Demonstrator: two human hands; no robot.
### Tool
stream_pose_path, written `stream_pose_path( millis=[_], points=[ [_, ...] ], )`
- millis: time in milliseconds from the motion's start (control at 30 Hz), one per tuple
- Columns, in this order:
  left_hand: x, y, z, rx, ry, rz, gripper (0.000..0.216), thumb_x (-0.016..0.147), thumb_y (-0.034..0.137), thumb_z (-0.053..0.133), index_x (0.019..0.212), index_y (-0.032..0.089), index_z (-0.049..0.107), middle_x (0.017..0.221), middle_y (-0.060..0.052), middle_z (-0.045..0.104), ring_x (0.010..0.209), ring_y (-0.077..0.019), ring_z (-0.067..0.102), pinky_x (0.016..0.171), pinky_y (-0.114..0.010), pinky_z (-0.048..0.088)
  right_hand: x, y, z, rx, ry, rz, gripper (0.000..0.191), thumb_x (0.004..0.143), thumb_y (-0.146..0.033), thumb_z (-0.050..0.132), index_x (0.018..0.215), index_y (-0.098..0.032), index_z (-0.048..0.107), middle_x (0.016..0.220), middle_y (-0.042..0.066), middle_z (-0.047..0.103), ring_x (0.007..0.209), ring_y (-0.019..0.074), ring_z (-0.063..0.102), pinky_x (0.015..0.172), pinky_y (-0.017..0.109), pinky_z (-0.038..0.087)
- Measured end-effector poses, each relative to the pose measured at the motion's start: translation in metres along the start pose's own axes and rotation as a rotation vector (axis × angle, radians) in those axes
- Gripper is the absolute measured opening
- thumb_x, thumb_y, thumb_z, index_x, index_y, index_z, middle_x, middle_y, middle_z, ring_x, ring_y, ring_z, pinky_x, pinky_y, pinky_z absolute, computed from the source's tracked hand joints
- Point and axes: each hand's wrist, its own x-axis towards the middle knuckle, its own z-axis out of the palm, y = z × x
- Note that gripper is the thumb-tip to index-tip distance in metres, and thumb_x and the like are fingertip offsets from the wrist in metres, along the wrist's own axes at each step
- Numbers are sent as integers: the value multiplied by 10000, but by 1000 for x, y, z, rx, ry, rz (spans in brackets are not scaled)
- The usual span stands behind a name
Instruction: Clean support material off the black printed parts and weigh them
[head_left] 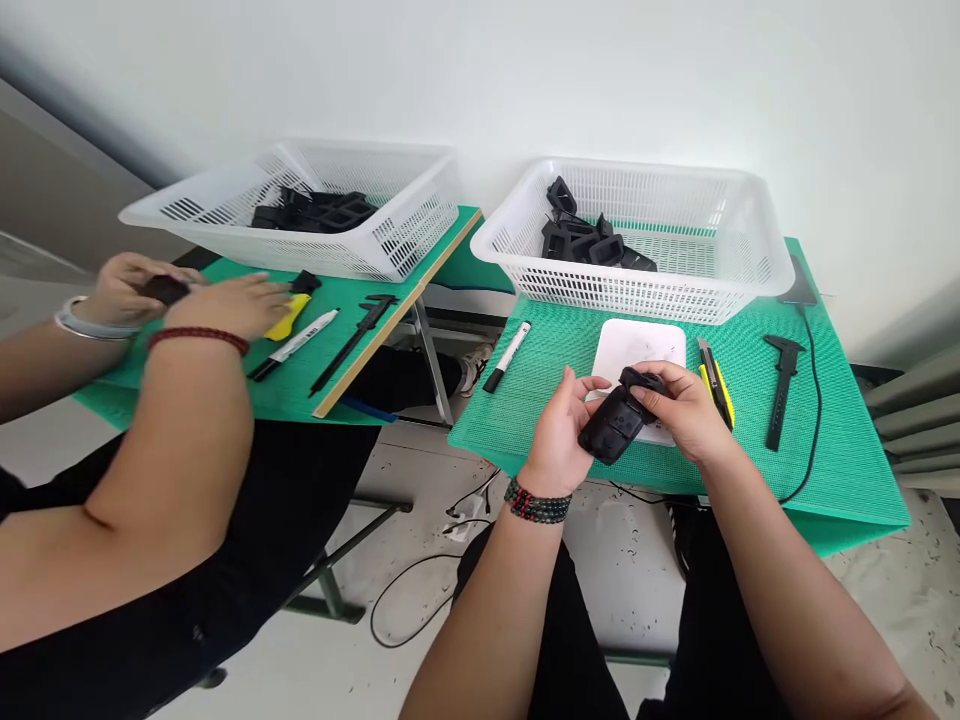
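Black plastic part (616,425) at lower centre of frame, over the white tray (637,345). Left hand (559,430) cups it, fingers curled around; right hand (686,410) pinches its top edge. Mid-inspection, likely; caliper (781,385) at right untouched.

Both hands meet close together in front of the body.

The left hand (559,430) is cupped palm-up, a beaded band at its wrist, thumb raised. The right hand (686,410) curls in from the other side, fingers (651,398) pinched down, both forearms reaching forward and angled inward.
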Motion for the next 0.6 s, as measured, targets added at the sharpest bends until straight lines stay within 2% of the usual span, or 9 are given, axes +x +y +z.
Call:
stream_pose_path(
  millis=[133,267,400,500,600],
  points=[
    [-5,5,3,-156,24,72,404,899,552,626,845,154,664,745,-52,679,662,-176,651,608,-280,501,1,1,1,6,76,3,324,650,-344,852,930,-234,733,831,-4,706,666,132,568,573,256,453],
    [-9,-1,7,-151,-54,151,362,840,515,717,942,169,689,905,-71,703,821,-203,668,717,-317,533,3,0,4,106,127,23,367,605,-369,883,897,-228,711,787,-15,684,632,116,552,564,245,458],
    [-12,-16,17,-72,-79,364,380,793,480,779,1054,229,665,1126,-79,670,963,-226,634,785,-355,532,4,1,5,168,135,63,433,591,-404,900,927,-234,686,768,-18,671,576,107,529,503,239,443],
    [-13,-24,22,22,0,498,397,826,489,750,1134,264,638,1103,-65,650,941,-210,621,786,-335,526,5,2,6,190,149,72,437,587,-401,899,926,-239,675,804,-14,675,589,115,538,503,247,454],
    [-12,-26,22,43,64,519,330,871,467,682,1137,280,627,1002,-36,628,898,-199,628,806,-334,535,3,4,9,217,194,70,420,579,-388,896,907,-241,678,833,-9,677,608,123,543,496,248,446]
  ],
)
